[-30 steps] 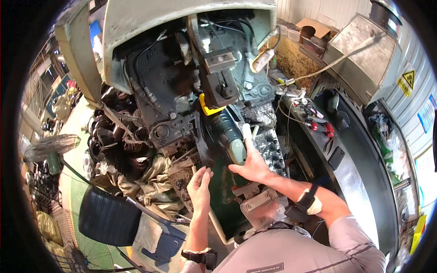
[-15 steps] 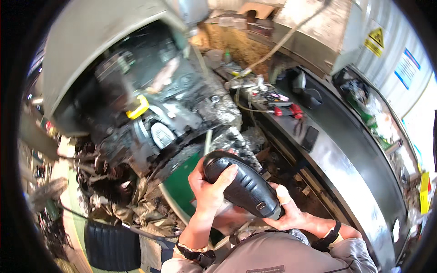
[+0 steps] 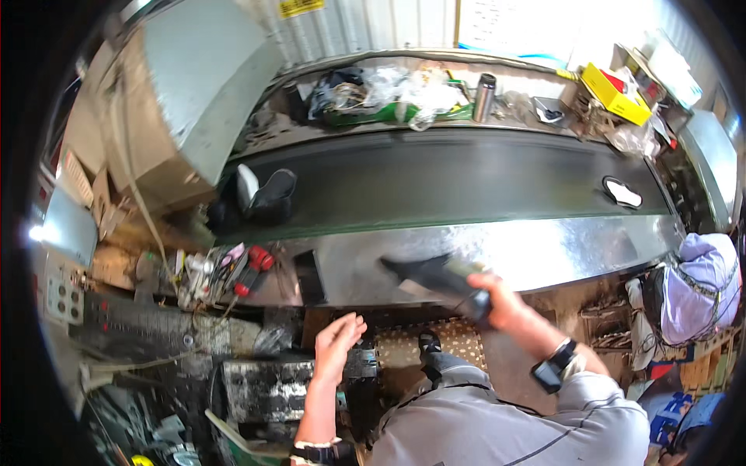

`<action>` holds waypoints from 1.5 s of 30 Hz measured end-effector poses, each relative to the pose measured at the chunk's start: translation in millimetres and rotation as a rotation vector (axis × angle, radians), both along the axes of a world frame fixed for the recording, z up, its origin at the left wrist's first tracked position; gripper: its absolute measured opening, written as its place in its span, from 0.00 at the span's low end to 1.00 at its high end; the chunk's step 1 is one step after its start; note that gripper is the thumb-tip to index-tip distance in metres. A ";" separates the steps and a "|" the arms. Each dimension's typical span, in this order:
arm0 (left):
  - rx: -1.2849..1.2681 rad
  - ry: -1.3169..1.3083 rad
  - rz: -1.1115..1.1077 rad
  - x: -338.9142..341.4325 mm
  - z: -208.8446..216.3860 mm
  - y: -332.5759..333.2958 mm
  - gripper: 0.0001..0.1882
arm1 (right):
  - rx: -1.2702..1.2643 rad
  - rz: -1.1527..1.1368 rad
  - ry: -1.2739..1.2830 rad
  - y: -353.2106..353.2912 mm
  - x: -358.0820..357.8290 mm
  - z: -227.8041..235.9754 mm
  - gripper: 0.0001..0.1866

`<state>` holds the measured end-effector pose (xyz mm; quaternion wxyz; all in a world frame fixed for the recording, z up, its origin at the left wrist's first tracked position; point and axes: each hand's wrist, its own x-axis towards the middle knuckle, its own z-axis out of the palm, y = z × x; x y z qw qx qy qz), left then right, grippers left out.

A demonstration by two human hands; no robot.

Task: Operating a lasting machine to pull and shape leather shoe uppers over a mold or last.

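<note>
My right hand [image 3: 495,299] grips a black shoe [image 3: 435,278], which is smeared by motion and reaches leftward over the bright metal ledge [image 3: 536,252]. Which part of the shoe the fingers hold is partly hidden. Apart from it, my left hand [image 3: 339,342] is raised near the ledge's front edge, its fingers curled together with nothing in them. A black phone [image 3: 309,277] lies on the ledge above that hand. Farther left are red-handled tools [image 3: 255,268] in a small pile.
Behind the ledge runs a dark conveyor belt [image 3: 420,179], with dark footwear [image 3: 272,198] at its left and a white-soled shoe [image 3: 622,193] at its right. A shelf beyond holds plastic bags, a steel flask [image 3: 483,97] and a yellow box [image 3: 616,93]. A grey machine housing [image 3: 206,85] stands left.
My view has swung right from the machine to the conveyor. Both hands held the shoe before; my left hand has let go, and my right hand carries it over the ledge.
</note>
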<state>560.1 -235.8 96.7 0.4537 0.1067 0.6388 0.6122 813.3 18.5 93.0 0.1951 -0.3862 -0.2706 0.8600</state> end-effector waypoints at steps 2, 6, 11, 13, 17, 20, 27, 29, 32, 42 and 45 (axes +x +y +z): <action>-0.037 0.100 -0.019 8.4 -4.4 9.7 0.23 | 0.138 -0.341 -0.212 81.6 38.7 -13.0 0.18; -0.175 0.059 0.103 -1.3 -33.1 -4.0 0.21 | 0.066 -0.644 -0.031 270.4 114.8 -47.5 0.15; -0.469 0.045 0.192 -24.1 -53.3 -24.5 0.23 | 0.497 -0.836 -0.196 319.8 109.2 -134.4 0.12; -0.547 0.066 0.222 -41.1 -47.0 -15.0 0.21 | 0.594 -0.607 -0.506 276.5 19.8 -143.2 0.08; -0.302 0.288 -0.047 -109.6 -61.4 35.0 0.20 | 1.252 0.445 -0.651 112.0 -68.2 -119.0 0.29; -0.352 0.611 -0.209 -178.6 -58.6 135.2 0.26 | 1.857 0.600 -0.487 35.6 -63.4 -125.7 0.34; -0.777 1.562 -0.590 -332.6 -39.3 265.1 0.47 | 0.632 0.280 -0.620 20.7 -18.7 -64.8 0.36; -0.883 1.467 -0.636 -463.9 -80.6 180.7 0.26 | 0.632 0.238 -0.519 26.7 -56.6 -51.2 0.39; -0.322 1.413 -0.904 -362.2 -74.9 320.1 0.06 | 0.473 -0.081 -0.525 42.4 -56.9 -71.1 0.41; -0.424 2.004 -0.347 -481.7 -125.9 323.2 0.40 | -0.244 -0.481 0.086 39.9 -133.4 -68.0 0.36; -0.443 1.929 -0.375 -489.6 -127.8 333.9 0.39 | -0.319 -0.538 0.096 31.0 -118.8 -65.4 0.29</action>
